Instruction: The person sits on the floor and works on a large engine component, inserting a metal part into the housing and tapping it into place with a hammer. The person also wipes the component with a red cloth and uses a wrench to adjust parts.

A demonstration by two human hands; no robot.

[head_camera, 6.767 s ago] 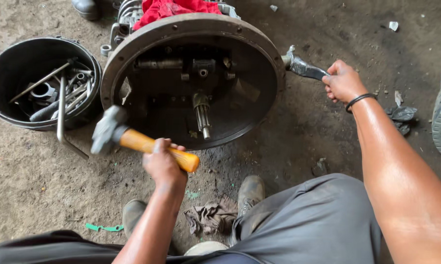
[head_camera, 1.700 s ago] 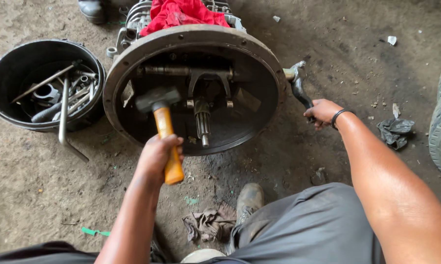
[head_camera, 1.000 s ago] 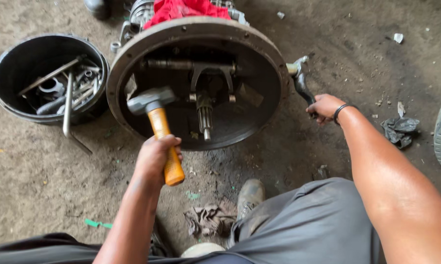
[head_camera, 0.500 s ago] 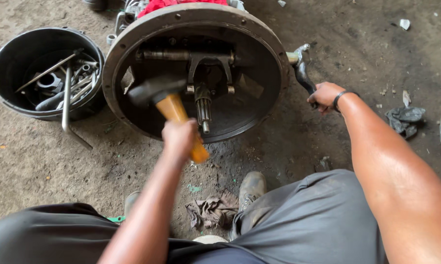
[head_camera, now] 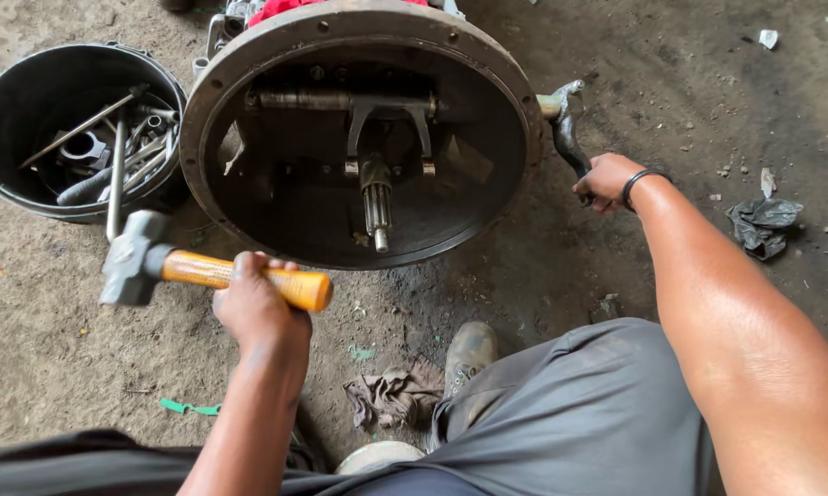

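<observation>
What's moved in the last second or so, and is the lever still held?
The left hand has swung the hammer out of the round housing to its lower left, the head now over the dirt beside the bucket. The right hand still grips the side lever. Housing, shaft and bucket stayed put.

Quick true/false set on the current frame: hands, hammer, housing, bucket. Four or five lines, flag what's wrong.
1. The left hand holds a hammer by its orange handle. True.
2. The hammer head rests inside the round housing. False: it is outside the rim, over the dirt floor near the bucket.
3. The right hand grips the dark lever on the side of the housing. True.
4. The black bucket is empty. False: it holds metal rods and parts.
5. A splined shaft stands in the middle of the housing. True.
</observation>
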